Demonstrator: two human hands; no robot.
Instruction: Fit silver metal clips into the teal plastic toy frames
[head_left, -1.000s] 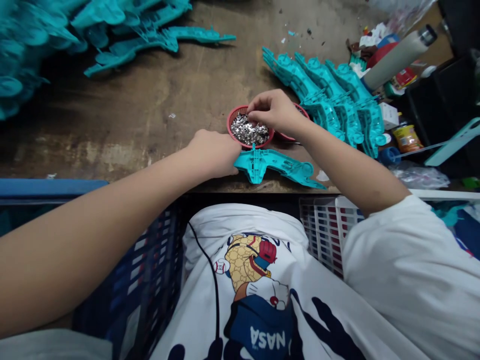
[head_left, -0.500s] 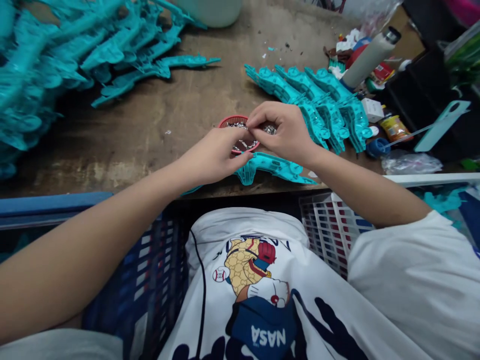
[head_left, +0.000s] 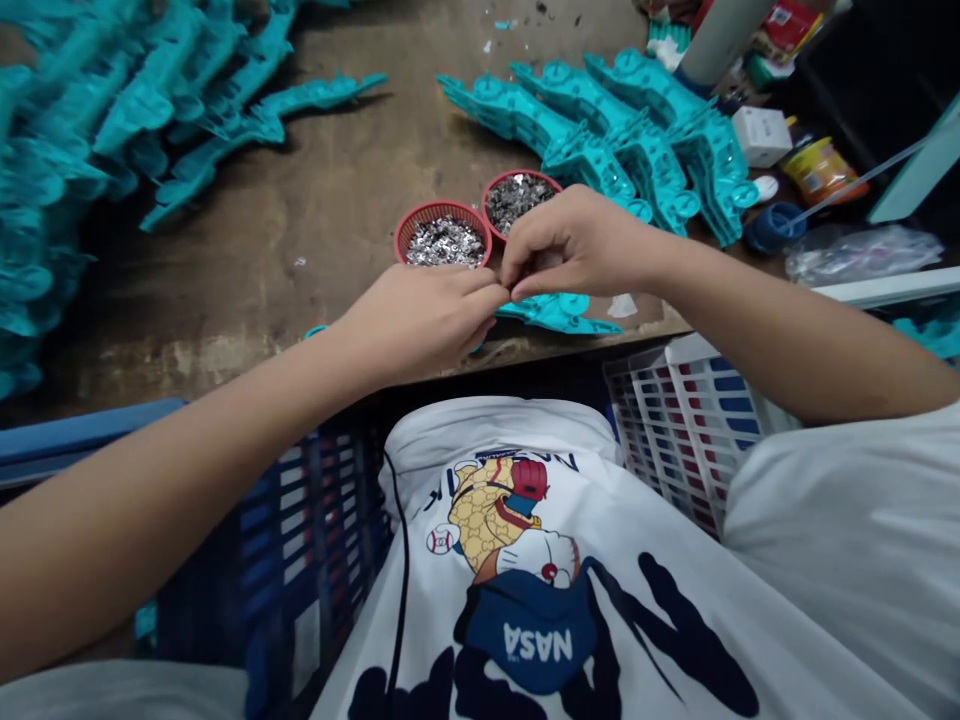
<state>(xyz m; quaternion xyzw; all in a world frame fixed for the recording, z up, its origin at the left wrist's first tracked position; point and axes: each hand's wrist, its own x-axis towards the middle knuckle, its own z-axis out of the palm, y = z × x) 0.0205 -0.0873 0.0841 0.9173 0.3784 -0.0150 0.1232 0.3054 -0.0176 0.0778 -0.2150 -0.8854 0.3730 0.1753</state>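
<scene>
My right hand (head_left: 581, 245) is closed in a pinch, thumb against fingertips; anything between them is too small to make out. Its tips meet the fingertips of my left hand (head_left: 427, 315), whose fingers are pressed together with their inner side hidden. Beneath both hands lies a teal plastic part (head_left: 562, 313), mostly covered, near the table's front edge. Just behind my left hand stands a red basket (head_left: 403, 238) of small shiny metal pieces (head_left: 446, 243). A second red basket (head_left: 491, 185), with darker metal bits (head_left: 517, 198), is behind my right hand.
Several teal parts (head_left: 600, 125) lie in a row at the back right. A large pile of similar parts (head_left: 90, 150) fills the left. A white box (head_left: 761, 137), a blue cap-like cup (head_left: 775, 228) and a plastic bag (head_left: 862, 255) crowd the right. Crates (head_left: 667, 400) stand below the table edge.
Both hands have come from above the red basket nearer to the teal part at the front edge, fingertips still together. Both baskets now show more fully. The camera view has shifted.
</scene>
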